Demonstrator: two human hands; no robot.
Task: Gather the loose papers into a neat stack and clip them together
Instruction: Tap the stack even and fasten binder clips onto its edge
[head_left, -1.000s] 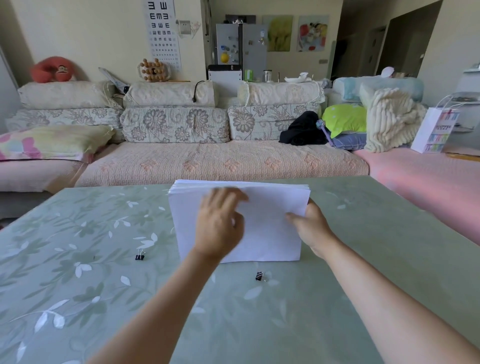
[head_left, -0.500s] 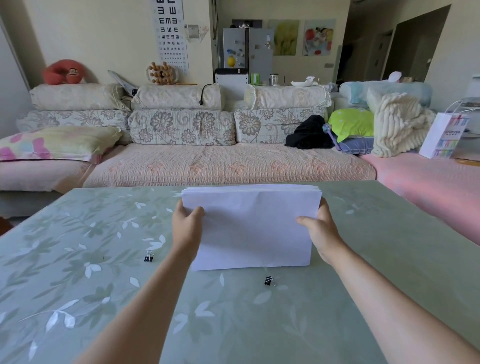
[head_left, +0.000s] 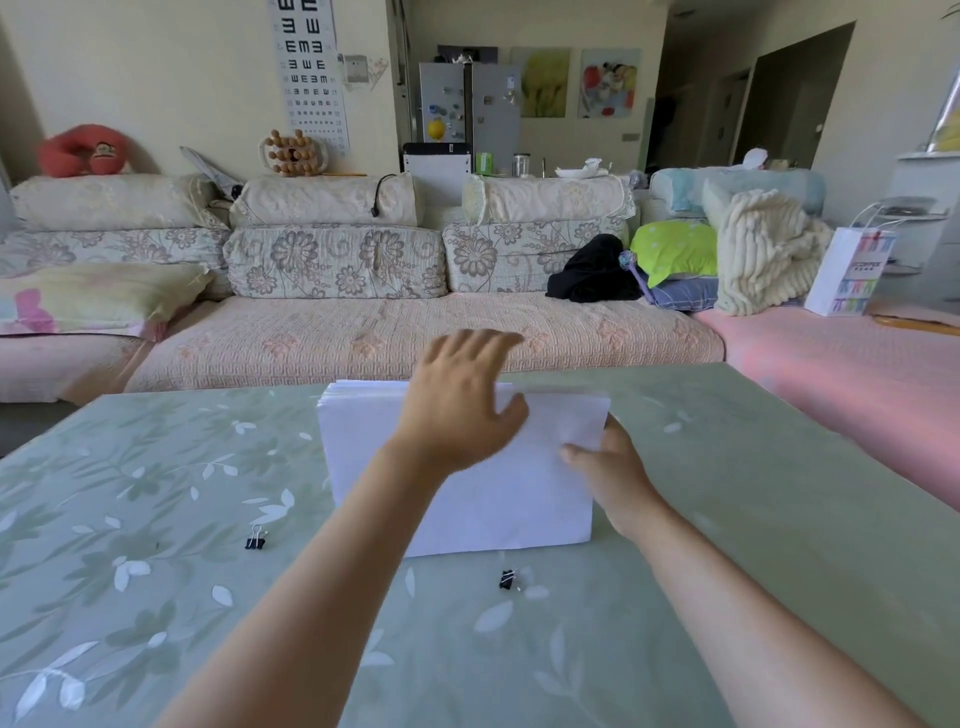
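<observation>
A stack of white papers (head_left: 509, 499) stands upright on its long edge on the green table (head_left: 156, 519). My right hand (head_left: 608, 478) grips the stack's right edge, thumb on the near face. Above the stack's top edge, my left hand (head_left: 457, 395) is flat and spread, its palm near or on the paper tops, holding nothing. One black binder clip (head_left: 255, 539) lies on the table left of the stack. A second black binder clip (head_left: 508, 580) lies just in front of the stack's lower right part.
A floral sofa (head_left: 363, 332) with cushions runs along the table's far edge. A pink-covered seat (head_left: 857, 374) sits to the right with a white paper bag (head_left: 849, 273) on it.
My left hand has let go of the stack's left edge and risen over its top edge. My right hand has kept its grip on the right edge.
</observation>
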